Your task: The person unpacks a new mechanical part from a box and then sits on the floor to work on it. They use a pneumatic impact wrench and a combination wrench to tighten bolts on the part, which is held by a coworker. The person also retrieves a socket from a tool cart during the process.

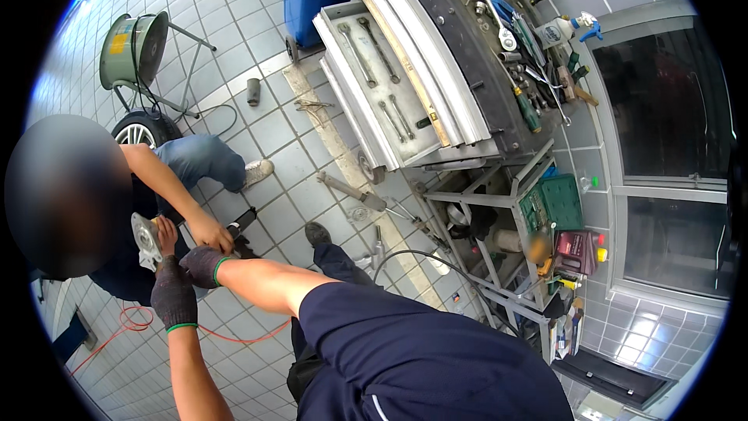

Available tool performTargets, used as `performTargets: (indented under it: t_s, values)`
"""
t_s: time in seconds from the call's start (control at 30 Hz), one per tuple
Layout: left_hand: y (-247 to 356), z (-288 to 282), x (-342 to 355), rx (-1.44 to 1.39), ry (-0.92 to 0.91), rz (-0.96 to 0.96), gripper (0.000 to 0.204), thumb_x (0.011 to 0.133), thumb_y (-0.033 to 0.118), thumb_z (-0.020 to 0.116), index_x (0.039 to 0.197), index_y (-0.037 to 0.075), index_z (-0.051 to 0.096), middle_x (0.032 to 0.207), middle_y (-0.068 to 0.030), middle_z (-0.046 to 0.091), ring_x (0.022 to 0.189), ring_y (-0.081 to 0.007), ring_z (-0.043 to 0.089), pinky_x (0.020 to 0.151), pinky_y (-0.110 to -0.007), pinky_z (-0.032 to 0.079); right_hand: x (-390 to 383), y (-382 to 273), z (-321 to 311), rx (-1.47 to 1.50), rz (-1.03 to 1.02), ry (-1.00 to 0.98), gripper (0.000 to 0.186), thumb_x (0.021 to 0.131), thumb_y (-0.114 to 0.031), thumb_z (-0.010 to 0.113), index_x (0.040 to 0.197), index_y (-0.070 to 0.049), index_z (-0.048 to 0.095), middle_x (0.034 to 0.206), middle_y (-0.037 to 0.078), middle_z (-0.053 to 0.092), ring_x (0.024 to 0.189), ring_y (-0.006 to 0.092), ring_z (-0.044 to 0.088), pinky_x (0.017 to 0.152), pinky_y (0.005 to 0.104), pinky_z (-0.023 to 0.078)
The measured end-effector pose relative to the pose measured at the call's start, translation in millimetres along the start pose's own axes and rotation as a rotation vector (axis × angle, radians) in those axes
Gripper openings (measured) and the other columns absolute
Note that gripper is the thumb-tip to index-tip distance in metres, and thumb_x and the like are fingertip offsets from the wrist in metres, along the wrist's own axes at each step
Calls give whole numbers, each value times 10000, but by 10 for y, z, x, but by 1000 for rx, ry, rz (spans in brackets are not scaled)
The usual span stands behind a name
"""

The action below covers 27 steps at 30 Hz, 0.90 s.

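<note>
The left hand [174,298], gloved in dark knit with a green cuff, reaches up to the lower end of a pale grey metal part [146,242]; I can't tell how firmly its fingers close on it. The right hand [204,267] – gloved alike – is drawn in narrow just beside it, and I can't make out what it grips. The metal part sits up between the gloves and a crouching co-worker [125,279], whose one hand [166,235] lies on it while the other hand [209,234] is beside a black tool [244,222]. A red hose [136,321] curls on the tiled floor [284,199].

Farther off, wrenches [358,54] lie in an open drawer [362,87], under a dark surface [456,35] crowded with hand tools. Beyond stand a green drum fan [117,51] and a blue bin [319,4].
</note>
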State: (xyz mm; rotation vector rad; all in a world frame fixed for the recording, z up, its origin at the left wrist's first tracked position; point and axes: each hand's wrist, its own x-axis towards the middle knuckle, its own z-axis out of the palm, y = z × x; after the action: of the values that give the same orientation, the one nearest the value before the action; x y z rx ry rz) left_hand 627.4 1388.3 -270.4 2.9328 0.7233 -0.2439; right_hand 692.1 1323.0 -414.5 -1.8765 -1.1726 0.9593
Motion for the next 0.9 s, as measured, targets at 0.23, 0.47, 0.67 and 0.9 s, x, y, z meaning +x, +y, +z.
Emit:
performTargets:
  t_s: [0.23,0.47,0.67,0.9]
  values:
    - [-133,-196,39,1,-12,322,131,988,251,660,1035,132,690,887,-178,739,807,-402,742,677,-523,578,123,70,-159,-25,-25,65,283,949,-295,645,1044,-69,787,1099,203,796,1055,383,769,937,515,582]
    - [-246,-234,81,11,-121,33,321,1028,393,583,999,110,732,908,-207,762,839,-419,751,733,-545,584,198,46,165,-86,-27,136,205,950,-235,643,1071,-101,741,1137,191,779,1075,392,751,922,520,582]
    - [-278,-319,222,-2,-231,-324,486,1056,484,474,998,114,784,983,-206,785,910,-412,762,815,-556,593,490,118,309,-60,-118,49,255,928,-260,695,1142,-121,703,1205,176,748,1162,383,711,984,483,556]
    - [-135,-238,321,-32,-129,-235,255,1015,340,602,1077,119,712,856,-156,761,799,-380,758,711,-529,595,475,320,306,-60,-94,-19,339,932,-325,721,1194,-111,694,1236,175,739,1182,357,706,981,461,563]
